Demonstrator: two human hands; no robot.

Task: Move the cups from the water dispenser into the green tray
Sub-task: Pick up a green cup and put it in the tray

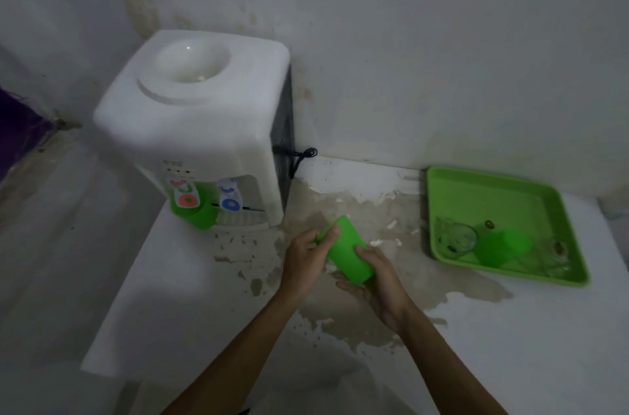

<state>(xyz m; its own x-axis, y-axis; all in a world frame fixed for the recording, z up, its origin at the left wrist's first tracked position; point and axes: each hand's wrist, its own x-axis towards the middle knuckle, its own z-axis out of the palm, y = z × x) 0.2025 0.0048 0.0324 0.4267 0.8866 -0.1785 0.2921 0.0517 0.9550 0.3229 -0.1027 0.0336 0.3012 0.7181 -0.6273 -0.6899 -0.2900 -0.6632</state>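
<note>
Low centre of the frame: my left hand (306, 261) and right hand (381, 282) both have a grip on one green cup (347, 253), fingers wrapped round it, tilted, above the stained desk (510, 329). I read this as mid-carry, cup bound for the tray (452, 183) at right. Next I'd swing it right, clear the tray's near rim, and find bare floor beside the green cup and glass cups already in it; the back half looks open. The desk between is bare. Farther up left, a second cup (200, 219) waits under the dispenser (190, 128) taps, close to the desk's left edge.
</note>
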